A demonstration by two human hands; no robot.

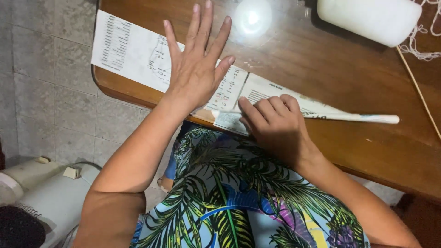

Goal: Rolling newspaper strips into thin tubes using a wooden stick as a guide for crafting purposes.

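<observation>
A long printed paper sheet (128, 48) lies across the edge of a glossy wooden table (349, 92). My left hand (197, 64) presses flat on the sheet, fingers spread. My right hand (273, 121) has its fingers curled on the sheet's near edge, where the paper is rolled into a thin tight tube (353, 117) that runs to the right. The sheet's lower left part hangs slightly past the table edge.
A white plastic container (367, 18) lies at the table's far right, beside white netted thread (425, 41) and a thin wooden stick (420, 92). A white appliance (46, 193) stands on the tiled floor at lower left. My lap is covered by leaf-patterned fabric (239, 202).
</observation>
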